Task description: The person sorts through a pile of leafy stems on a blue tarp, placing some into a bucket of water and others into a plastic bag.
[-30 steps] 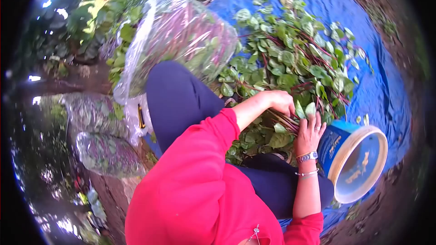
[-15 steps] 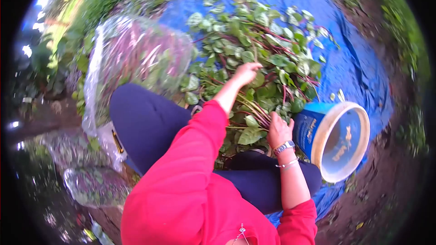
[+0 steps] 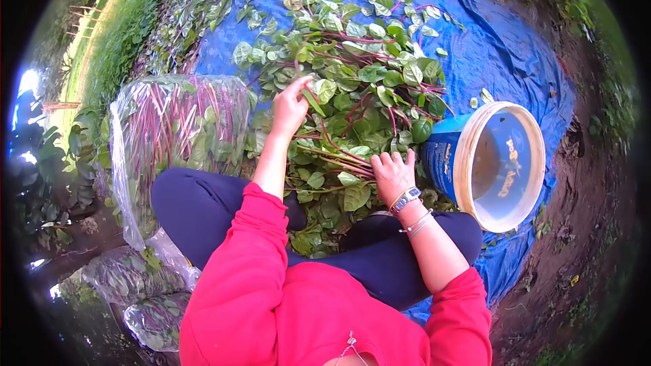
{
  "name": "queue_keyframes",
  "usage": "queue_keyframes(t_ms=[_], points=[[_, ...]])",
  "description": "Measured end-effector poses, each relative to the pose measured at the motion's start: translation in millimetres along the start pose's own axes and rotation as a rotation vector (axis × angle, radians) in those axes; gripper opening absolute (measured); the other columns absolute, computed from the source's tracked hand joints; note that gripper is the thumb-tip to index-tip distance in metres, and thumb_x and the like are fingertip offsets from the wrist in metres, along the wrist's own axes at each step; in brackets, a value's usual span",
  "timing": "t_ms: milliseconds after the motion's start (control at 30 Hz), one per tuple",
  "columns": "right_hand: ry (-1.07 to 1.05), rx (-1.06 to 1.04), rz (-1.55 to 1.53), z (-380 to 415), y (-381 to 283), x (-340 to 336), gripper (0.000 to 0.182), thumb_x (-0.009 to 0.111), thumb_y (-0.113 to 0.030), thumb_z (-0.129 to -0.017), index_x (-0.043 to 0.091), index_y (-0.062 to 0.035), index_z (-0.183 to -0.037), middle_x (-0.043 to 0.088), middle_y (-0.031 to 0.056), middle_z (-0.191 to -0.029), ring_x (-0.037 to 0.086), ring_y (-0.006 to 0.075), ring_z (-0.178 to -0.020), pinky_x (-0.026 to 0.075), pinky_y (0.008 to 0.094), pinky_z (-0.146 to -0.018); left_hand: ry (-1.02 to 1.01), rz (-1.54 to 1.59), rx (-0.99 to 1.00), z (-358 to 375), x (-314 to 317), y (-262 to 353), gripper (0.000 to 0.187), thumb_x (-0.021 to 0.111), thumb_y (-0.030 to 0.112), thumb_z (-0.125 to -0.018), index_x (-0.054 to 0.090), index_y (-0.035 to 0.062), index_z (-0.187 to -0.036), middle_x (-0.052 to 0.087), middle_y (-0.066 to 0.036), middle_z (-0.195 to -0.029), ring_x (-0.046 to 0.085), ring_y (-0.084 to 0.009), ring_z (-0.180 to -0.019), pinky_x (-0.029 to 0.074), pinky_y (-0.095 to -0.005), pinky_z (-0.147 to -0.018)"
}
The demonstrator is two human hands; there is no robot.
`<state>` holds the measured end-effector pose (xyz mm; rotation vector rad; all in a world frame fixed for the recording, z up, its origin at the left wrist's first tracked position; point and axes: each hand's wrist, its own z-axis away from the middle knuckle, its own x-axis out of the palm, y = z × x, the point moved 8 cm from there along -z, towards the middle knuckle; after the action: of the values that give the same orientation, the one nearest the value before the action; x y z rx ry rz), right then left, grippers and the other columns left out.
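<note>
Outdoors, evidently, on a wrinkled blue tarp (image 3: pixel 488 68) spread over brown soil (image 3: pixel 549 291), with grass and leafy growth beyond. Seated cross-legged at the near side, in front of a broad heap of leafy cuttings (image 3: pixel 352 61) on the tarp. Across the near part of this heap, just beyond the legs, a bundle of stems (image 3: pixel 339 157), its long axis slanting from the right hand (image 3: pixel 393 176) leftward and slightly away, bare ends toward that hand. Right fingers partly spread, with thumb and palm closed over the stem ends. Left hand (image 3: pixel 291 108) over the left part of the heap, fingers drawn together beside a leafy stem; impossible to tell whether gripping it. To the right, close beside the right hand, a blue bucket (image 3: pixel 441 163) tipped over, pale rim facing right, with pale marks and a brownish area inside. To the left, a clear plastic bag (image 3: pixel 180 129) packed with reddish stems and green leaves; nearer, lower left, more clear bags (image 3: pixel 156 318) of leafy greens.
</note>
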<state>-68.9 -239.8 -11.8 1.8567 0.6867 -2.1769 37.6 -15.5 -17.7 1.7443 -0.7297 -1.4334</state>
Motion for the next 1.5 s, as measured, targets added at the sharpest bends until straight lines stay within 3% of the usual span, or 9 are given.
queue_keyframes(t_ms=[100,267,433,567,733,967,1133,1300,1500], points=[[0.099,-0.035,-0.05,-0.2,-4.4,-7.7,0.019,0.052,-0.007,-0.072,0.052,-0.0104,-0.09,0.05,0.0069,-0.088,0.05,0.026,-0.095,0.029,0.0556,-0.093,0.132,0.047,-0.059,9.4,-5.6,-17.0,0.03,0.056,0.001,-0.074,0.061,0.0101,-0.102,0.066,-0.009,-0.087,0.064,-0.0159,-0.078,0.049,-0.026,-0.067],[0.277,-0.107,-0.03,-5.3,-13.5,-36.5,0.02,0.052,-0.01,-0.073,0.053,-0.0116,-0.093,0.04,0.0121,-0.126,0.03,0.0317,-0.125,0.022,0.0541,-0.1,-0.446,-0.345,-0.173,38.8,23.0,16.6,0.021,0.062,0.012,-0.075,0.063,0.0037,-0.093,0.066,-0.006,-0.073,0.063,-0.0121,-0.067,0.049,-0.0251,-0.06],[-0.037,-0.078,-0.028,-5.2,-10.8,-4.9,0.019,0.047,-0.011,-0.077,0.05,-0.0114,-0.096,0.051,0.0084,-0.087,0.054,0.0253,-0.084,0.028,0.054,-0.094,-1.199,0.045,-0.604,77.8,50.5,-5.8,0.029,0.061,0.023,-0.08,0.06,0.0,-0.098,0.064,-0.007,-0.08,0.061,-0.0124,-0.064,0.049,-0.0253,-0.06],[-0.064,-0.261,-0.112,2.1,-28.2,-1.6,0.022,0.05,-0.012,-0.075,0.05,-0.0124,-0.096,0.052,0.0076,-0.079,0.056,0.0255,-0.08,0.035,0.0502,-0.086,-0.611,-0.2,-0.008,16.5,82.3,-7.0,0.034,0.064,0.027,-0.076,0.059,0.0083,-0.103,0.063,-0.011,-0.087,0.062,-0.0217,-0.075,0.049,-0.034,-0.068],[-0.12,-0.281,-0.111,6.1,-34.9,2.5,0.025,0.051,-0.012,-0.074,0.05,-0.0139,-0.099,0.054,0.0076,-0.079,0.057,0.0257,-0.079,0.035,0.0527,-0.087,-0.511,-0.569,-0.175,31.6,153.8,-37.2,0.062,0.067,0.037,-0.072,0.04,0.0095,-0.121,0.043,-0.016,-0.119,0.043,-0.0328,-0.113,0.041,-0.0473,-0.088],[-0.245,-0.095,-0.074,0.1,-21.0,6.4,0.026,0.051,-0.009,-0.073,0.049,-0.0081,-0.099,0.056,0.0064,-0.078,0.057,0.0254,-0.084,0.032,0.0542,-0.091,-0.001,-0.36,0.112,6.5,112.5,-37.8,0.023,0.05,0.013,-0.075,0.048,0.0074,-0.097,0.055,-0.015,-0.087,0.056,-0.0327,-0.078,0.046,-0.043,-0.067],[-0.172,-0.065,-0.067,-2.2,-19.5,-3.6,0.016,0.05,-0.01,-0.075,0.054,-0.0083,-0.09,0.053,0.0106,-0.1,0.047,0.0269,-0.107,0.028,0.055,-0.096,0.297,-0.543,0.475,-6.7,25.1,74.9,0.026,0.054,0.012,-0.075,0.051,0.0146,-0.101,0.055,-0.005,-0.079,0.055,-0.027,-0.071,0.044,-0.0402,-0.064],[0.086,-0.132,-0.076,-5.4,-23.2,-21.9,0.017,0.05,-0.011,-0.075,0.053,-0.0078,-0.091,0.036,0.0177,-0.129,0.029,0.0331,-0.126,0.02,0.0553,-0.102,-0.692,-0.548,0.324,47.9,80.4,79.4,0.031,0.055,0.012,-0.066,0.066,0.0222,-0.094,0.061,-0.011,-0.081,0.059,-0.0286,-0.078,0.049,-0.04,-0.069],[-0.229,-0.129,-0.099,2.3,-25.0,7.4,0.018,0.049,-0.013,-0.076,0.052,-0.0106,-0.094,0.052,0.0135,-0.09,0.052,0.0296,-0.09,0.033,0.051,-0.09,-1.216,0.162,-0.204,80.3,96.4,15.3,0.042,0.065,0.028,-0.075,0.057,0.0173,-0.115,0.062,-0.006,-0.097,0.057,-0.0172,-0.092,0.043,-0.0294,-0.085]])
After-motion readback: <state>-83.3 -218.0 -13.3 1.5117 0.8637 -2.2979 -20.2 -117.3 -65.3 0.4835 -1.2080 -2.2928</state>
